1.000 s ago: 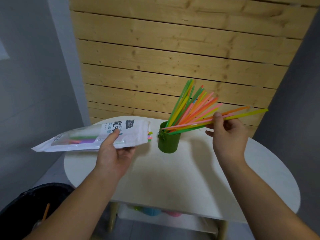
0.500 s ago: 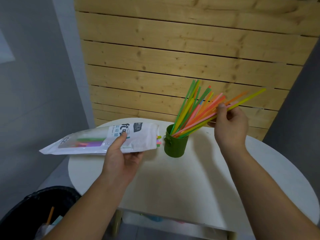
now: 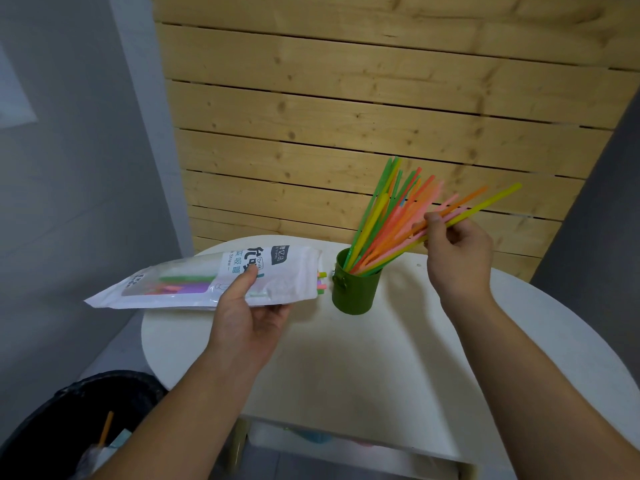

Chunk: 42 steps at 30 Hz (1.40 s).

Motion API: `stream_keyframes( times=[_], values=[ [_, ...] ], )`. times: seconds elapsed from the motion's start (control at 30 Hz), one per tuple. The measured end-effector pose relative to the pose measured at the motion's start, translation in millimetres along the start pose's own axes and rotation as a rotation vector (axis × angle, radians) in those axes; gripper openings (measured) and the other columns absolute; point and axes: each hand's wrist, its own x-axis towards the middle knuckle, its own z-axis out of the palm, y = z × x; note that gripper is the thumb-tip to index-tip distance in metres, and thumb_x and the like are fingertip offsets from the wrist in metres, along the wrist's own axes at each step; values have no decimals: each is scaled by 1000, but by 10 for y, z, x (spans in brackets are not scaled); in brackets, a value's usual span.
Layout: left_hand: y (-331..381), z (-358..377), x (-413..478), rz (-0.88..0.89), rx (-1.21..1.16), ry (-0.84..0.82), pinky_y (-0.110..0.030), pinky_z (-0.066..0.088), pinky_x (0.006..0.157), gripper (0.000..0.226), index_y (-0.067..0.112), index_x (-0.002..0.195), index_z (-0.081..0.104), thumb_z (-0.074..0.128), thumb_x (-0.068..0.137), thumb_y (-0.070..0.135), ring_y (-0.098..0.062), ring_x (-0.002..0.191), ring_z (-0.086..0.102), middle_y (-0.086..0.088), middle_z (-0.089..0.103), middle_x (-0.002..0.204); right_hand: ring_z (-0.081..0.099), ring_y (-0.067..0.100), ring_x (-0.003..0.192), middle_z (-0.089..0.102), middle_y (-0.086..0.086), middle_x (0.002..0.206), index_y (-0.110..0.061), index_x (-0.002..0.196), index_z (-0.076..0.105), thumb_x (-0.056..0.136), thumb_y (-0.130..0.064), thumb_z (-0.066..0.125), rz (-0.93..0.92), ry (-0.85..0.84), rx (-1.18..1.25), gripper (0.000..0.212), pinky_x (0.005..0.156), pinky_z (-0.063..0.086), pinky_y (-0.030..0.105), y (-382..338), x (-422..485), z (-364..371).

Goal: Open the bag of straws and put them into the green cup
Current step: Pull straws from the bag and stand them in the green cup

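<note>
The green cup (image 3: 355, 289) stands on the round white table (image 3: 363, 368) and holds several coloured straws (image 3: 388, 220) that fan up and to the right. My right hand (image 3: 457, 251) pinches a few of these straws near their upper ends, their lower ends inside the cup. My left hand (image 3: 249, 313) grips the white straw bag (image 3: 207, 278) flat above the table's left side, thumb on top. The bag's open end points at the cup, and a few straw tips (image 3: 322, 282) stick out of it. More straws show through its clear window.
A wooden slat wall (image 3: 346, 116) rises right behind the table. A black bin (image 3: 69, 427) with rubbish stands on the floor at lower left. Grey walls flank both sides. A lower shelf under the table holds some coloured items (image 3: 311, 436).
My right hand has tilted its straws from nearly level to steeper, with their lower ends going down into the cup. The bag in my left hand has stayed about where it was.
</note>
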Motion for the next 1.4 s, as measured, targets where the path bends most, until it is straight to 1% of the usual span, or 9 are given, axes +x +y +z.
stream_keyframes(
  times=[0.1,0.33,0.5,0.77,0.87,1.0,1.13,1.3,1.4],
  values=[
    [-4,-1,1,2,5,1,-52,61,91,23,15,121,68,63,100,8,-24,109,78,-9,81,115,72,20,80,74,-5,76,-27,74,69,97,-29,58,63,-8,-1,26,83,59,51,-14,17,42],
    [7,-11,3,0,6,0,-53,61,90,21,16,120,68,64,100,9,-25,109,78,-9,81,116,62,36,71,61,11,68,-12,76,63,96,-30,52,44,-35,-130,29,71,57,54,2,63,66],
    [-1,-7,1,5,5,-9,-53,61,88,24,16,123,67,64,100,8,-24,104,79,-9,82,113,43,19,55,48,1,56,-9,64,60,93,-28,61,94,-92,-168,36,58,37,30,-6,86,83],
    [-8,7,-41,6,16,-8,-50,62,88,22,17,121,67,64,100,8,-25,107,78,-9,82,114,62,30,78,70,25,92,-6,82,70,92,-23,67,239,-164,-95,20,71,58,46,9,71,77],
    [-14,18,-46,3,21,-13,-51,62,87,25,16,124,67,64,100,8,-25,106,78,-9,81,115,58,25,72,57,21,75,-4,88,69,90,-21,72,240,-159,-29,18,55,52,32,9,67,35],
    [-27,38,-66,0,22,-10,-52,62,86,20,17,118,67,64,100,8,-26,108,78,-10,81,115,66,22,68,64,7,76,-11,101,53,87,-10,76,271,-115,80,27,62,59,35,3,25,-4],
    [-34,56,-80,5,24,-10,-53,62,87,21,17,119,67,64,100,8,-25,106,79,-9,82,113,66,26,66,62,12,78,-18,86,42,85,2,73,321,-104,111,37,69,59,37,34,-71,-45],
    [-35,101,-120,-1,40,-26,-53,62,86,16,16,113,69,64,100,9,-23,99,80,-9,82,110,63,26,69,59,11,77,-9,86,54,81,-11,81,484,-347,-96,28,64,58,37,93,-234,-144],
    [-41,129,-159,0,55,-36,-50,63,84,16,17,114,70,64,100,10,-22,98,80,-8,83,107,62,20,61,64,11,75,-6,87,63,93,-21,70,599,-417,73,18,61,59,32,-13,-365,-83]
  ],
)
